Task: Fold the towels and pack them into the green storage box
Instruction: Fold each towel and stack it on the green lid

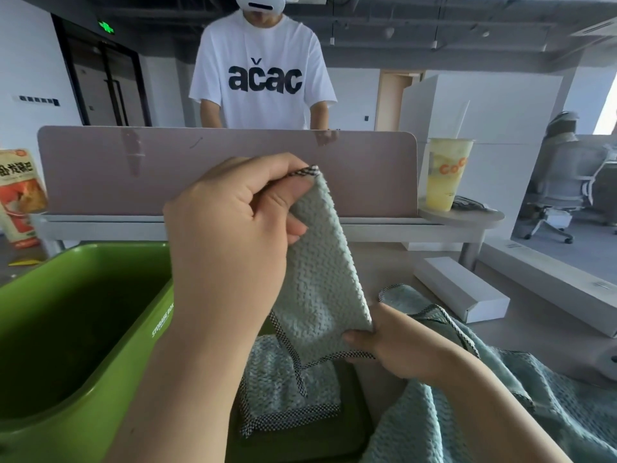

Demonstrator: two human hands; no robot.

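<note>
Both left hand [227,235] and right hand [390,345] fingers pinch a nubby, checker-edged towel [320,279]

White T-shirt [263,61], chest print: "ačac", black. Green storage box [133,345], outer wall: "STORAGE BOX", white. Yellow drink cup [447,175]: "CoC", orange, the rest cut off. Orange bag [20,195], far left: Chinese characters, not legible.

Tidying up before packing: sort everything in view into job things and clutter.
Job:
- pale green waffle-weave towel with checked trim, pinched by left hand and right hand
- folded matching towel
- teal towel heap
- green plastic storage box

Clutter:
- yellow plastic drink cup
- white cardboard box
- orange snack bag
- grey office chair
</note>
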